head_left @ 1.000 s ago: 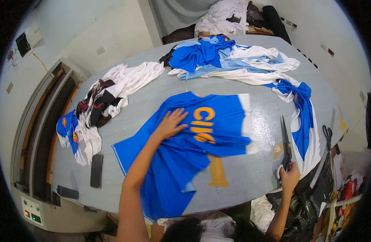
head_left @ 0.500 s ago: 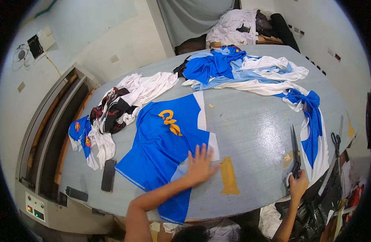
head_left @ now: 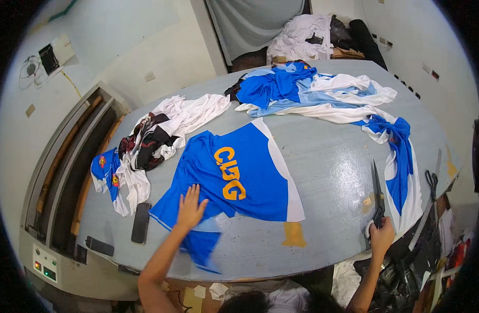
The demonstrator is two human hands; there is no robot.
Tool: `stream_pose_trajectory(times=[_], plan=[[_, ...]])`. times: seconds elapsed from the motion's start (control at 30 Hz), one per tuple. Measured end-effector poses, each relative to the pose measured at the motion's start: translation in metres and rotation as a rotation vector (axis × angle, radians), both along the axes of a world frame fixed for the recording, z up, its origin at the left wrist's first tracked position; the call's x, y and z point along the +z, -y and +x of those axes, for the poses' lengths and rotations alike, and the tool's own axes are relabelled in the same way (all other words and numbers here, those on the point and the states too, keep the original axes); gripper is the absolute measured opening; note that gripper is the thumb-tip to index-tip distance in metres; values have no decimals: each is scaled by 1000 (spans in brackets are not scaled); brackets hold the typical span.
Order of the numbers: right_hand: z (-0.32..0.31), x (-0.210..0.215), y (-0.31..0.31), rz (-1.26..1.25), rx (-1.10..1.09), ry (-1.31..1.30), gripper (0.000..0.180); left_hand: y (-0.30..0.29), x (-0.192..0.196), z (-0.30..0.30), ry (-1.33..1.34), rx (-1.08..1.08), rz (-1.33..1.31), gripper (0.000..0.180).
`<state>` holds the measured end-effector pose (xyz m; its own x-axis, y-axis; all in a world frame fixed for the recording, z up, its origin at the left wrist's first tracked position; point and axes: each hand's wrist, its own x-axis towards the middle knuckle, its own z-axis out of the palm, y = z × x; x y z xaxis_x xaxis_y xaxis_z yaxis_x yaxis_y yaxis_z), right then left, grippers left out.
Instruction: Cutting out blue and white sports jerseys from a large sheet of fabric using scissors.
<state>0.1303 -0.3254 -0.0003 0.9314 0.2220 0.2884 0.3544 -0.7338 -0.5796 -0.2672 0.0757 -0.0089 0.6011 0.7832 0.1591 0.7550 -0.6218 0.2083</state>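
Note:
A blue cloth piece [head_left: 255, 175] with white edging and yellow lettering lies spread on the table in front of me. My left hand [head_left: 191, 208] rests flat on its near left part, fingers extended and holding nothing. Below that hand, a blue corner of the cloth [head_left: 200, 248] is folded and blurred by motion. At the right, my right hand [head_left: 381, 235] grips a pair of black scissors [head_left: 377, 195] by the handles. The blades point away from me, and I cannot tell if they are fully closed.
White and dark printed cloth [head_left: 151, 138] lies heaped at the left, beside a black oblong block [head_left: 140, 223]. Blue and white cloths [head_left: 302, 91] curve along the far and right sides. A second pair of scissors [head_left: 432, 182] and a metal ruler [head_left: 421, 232] lie at the right edge.
My left hand has moved left across the cloth. The cloth's right part now lies flatter and wider, showing its lettering and covering part of the yellow patch. The right hand still holds the scissors.

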Motion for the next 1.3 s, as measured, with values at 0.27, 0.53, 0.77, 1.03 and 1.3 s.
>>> stream_pose_trajectory(times=[0.27,0.53,0.77,1.03,1.3], plan=[[8,9,4,-3,24,-30,33,-3,48,59,168,-428,45,48],[29,-10,44,640,254,-806,23,96,10,243,-58,-723,64,59],[-54,25,66,662,559,-1185,35,101,14,284,186,-567,-255,59],[-106,47,57,108,717,-1395,51,103,-1,245,349,-703,108,45],[-127,50,18,-177,702,-1238,60,99,3,234,171,-776,-13,51]])
